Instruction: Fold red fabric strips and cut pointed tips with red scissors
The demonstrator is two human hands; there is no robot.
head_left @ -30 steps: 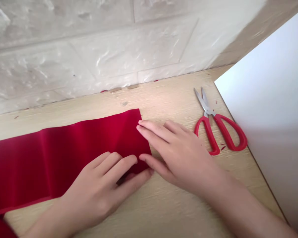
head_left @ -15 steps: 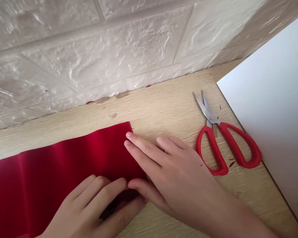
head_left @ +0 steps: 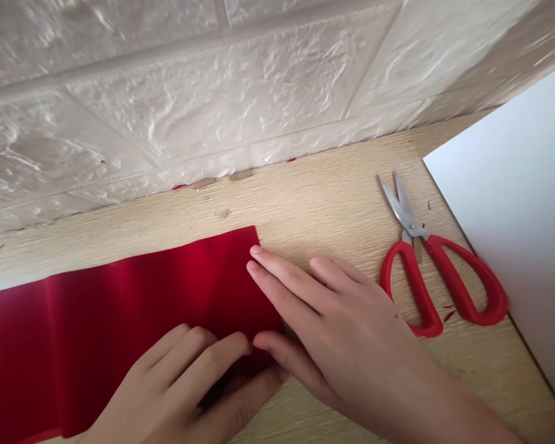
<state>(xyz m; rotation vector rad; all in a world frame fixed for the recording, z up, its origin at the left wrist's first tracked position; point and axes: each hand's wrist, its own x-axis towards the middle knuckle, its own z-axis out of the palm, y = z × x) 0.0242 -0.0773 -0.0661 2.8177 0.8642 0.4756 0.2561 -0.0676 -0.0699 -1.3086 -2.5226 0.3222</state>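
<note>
A long strip of glossy red paper [head_left: 120,308] lies across the wooden table [head_left: 324,197], running off the left edge. My left hand [head_left: 189,388] rests on its near right corner, fingers together and thumb tucked against the paper's lower edge, pinching it. My right hand [head_left: 333,333] lies flat at the paper's right end, fingers stretched out onto the edge, thumb meeting my left fingertips. Red-handled scissors [head_left: 435,271] lie shut on the table to the right of my right hand.
A white sheet or board [head_left: 522,216] covers the table's right side. A pale textured brick-pattern wall [head_left: 213,92] runs along the back edge of the table. Tiny red scraps lie near the scissors and along the wall.
The view has shifted slightly; both hands stay on the paper's right end. My left fingers have curled a little closer to my right thumb at the lower corner.
</note>
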